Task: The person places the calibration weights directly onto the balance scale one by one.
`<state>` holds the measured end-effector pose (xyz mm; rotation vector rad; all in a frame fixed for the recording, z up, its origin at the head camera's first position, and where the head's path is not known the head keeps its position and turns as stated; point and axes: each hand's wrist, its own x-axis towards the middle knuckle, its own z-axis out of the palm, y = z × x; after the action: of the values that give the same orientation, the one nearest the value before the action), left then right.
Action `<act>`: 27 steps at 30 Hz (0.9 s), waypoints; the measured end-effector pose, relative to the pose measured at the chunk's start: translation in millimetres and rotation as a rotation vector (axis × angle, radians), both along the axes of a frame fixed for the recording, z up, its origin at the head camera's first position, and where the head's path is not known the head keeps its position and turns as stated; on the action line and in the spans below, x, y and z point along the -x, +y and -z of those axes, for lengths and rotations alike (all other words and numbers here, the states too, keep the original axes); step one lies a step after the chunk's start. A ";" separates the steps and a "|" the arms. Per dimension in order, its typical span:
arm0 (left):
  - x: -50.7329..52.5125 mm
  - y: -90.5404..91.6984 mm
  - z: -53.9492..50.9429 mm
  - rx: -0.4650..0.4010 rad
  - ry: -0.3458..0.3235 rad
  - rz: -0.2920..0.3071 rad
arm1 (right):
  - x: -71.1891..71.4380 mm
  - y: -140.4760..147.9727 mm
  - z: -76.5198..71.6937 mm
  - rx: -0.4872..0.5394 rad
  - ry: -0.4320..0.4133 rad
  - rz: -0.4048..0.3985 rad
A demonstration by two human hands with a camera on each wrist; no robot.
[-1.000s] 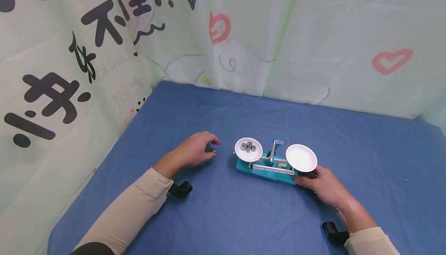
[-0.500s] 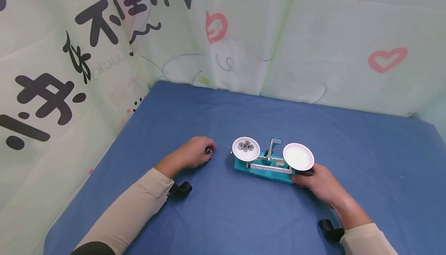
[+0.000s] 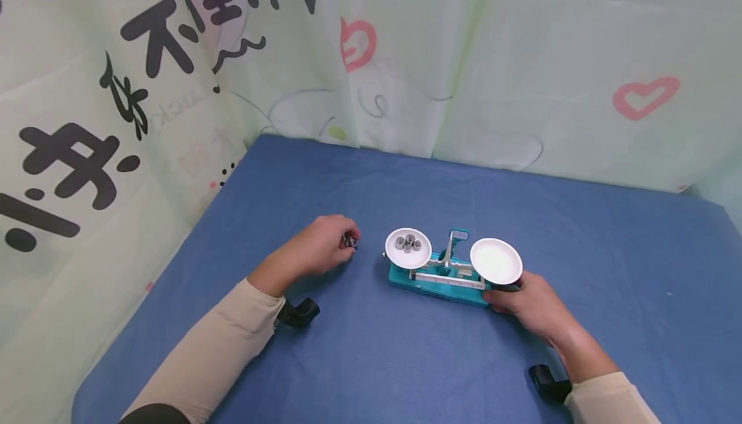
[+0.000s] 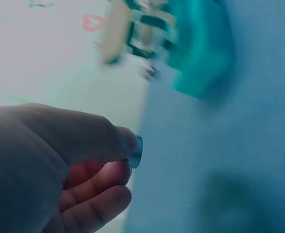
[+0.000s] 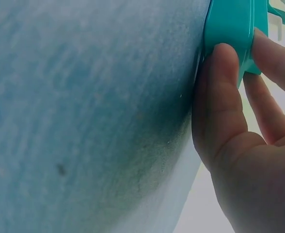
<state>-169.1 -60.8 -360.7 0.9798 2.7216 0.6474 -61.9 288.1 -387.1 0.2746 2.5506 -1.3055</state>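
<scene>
A small teal balance scale (image 3: 446,290) stands on the blue cloth, with a white pan at each end. Several metal weights (image 3: 408,244) sit together in its left pan (image 3: 394,258), while the right pan (image 3: 496,261) holds nothing. Left of the scale, my left hand (image 3: 322,243) pinches another metal weight (image 4: 136,154) between thumb and fingers, clear of the cloth. My right hand (image 3: 536,307) grips the right end of the scale's base, thumb on the near side and fingers opposite; the right wrist view shows this grip on the teal base (image 5: 229,29).
A blue cloth (image 3: 371,359) covers the table. Behind and to the left hangs a pale curtain (image 3: 522,57) with dark characters and pink hearts. Black camera mounts (image 3: 298,313) sit at both wrists.
My left hand first had its fingers apart, then closed on the weight, and has since lifted slightly. The right hand keeps its grip on the scale. The whole view shifted a little.
</scene>
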 end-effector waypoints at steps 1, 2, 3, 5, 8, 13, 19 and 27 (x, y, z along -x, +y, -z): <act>-1.3 0.7 -5.1 -0.016 0.008 0.006 | 0.1 0.2 -0.1 -0.008 0.004 -0.004; -2.7 1.7 -10.2 -0.030 0.015 0.016 | 0.3 0.5 -0.4 -0.021 0.008 -0.007; -4.5 3.0 -14.7 -0.042 0.020 0.025 | 0.6 0.8 -0.5 -0.039 0.013 -0.010; -8.2 6.9 -23.4 -0.063 0.027 0.044 | 1.1 1.2 -0.9 -0.061 0.019 -0.013; -14.6 14.9 -35.2 -0.077 0.048 0.079 | 1.1 0.9 -0.4 -0.080 0.022 -0.013; -23.7 34.0 -54.4 -0.077 0.061 0.145 | 0.4 0.0 1.3 -0.064 0.023 -0.002; -27.0 64.2 -78.3 -0.057 0.111 0.253 | -0.1 0.2 0.2 -0.070 0.008 0.000; -29.3 103.8 -96.2 -0.009 0.283 0.377 | -0.8 1.0 0.2 -0.064 0.011 -0.020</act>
<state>-139.8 43.1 -264.5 1.6429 2.6410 0.4808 -61.1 289.1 -387.3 0.2541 2.6013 -1.2234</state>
